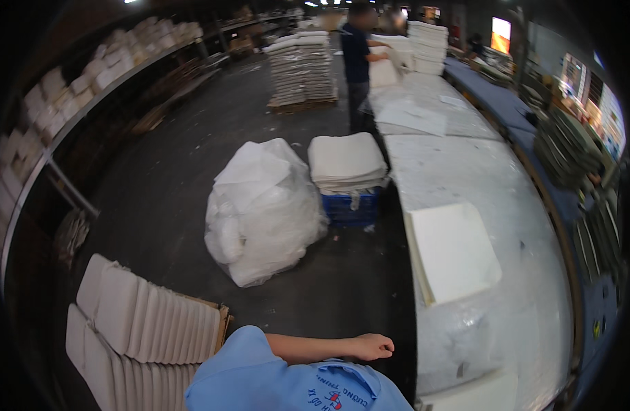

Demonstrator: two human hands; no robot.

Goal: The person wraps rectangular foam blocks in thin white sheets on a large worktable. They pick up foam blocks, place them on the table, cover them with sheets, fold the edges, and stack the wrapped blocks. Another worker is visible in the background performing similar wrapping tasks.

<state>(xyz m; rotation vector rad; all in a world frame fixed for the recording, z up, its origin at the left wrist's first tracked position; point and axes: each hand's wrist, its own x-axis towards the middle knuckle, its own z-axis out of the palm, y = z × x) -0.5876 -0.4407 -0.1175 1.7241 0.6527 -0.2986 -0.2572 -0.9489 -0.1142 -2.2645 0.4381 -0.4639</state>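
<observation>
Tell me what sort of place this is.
Probably a workshop or warehouse for cushions or foam pads: a tall stack of pale pads stands on the floor, a white pad lies on a long worktable, and a person stands beside it.

White pad (457, 252), pale grey tabletop (534, 274), light-blue shirt (253, 380) with navy-and-red print (335, 400), blue crate (346, 211)

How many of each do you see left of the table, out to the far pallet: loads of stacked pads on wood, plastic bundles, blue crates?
Loads of stacked pads on wood: 2, a near load at lower left and a far load
White plastic bundle: 1
Blue crate, with pads on top: 1
Total: 4
</observation>
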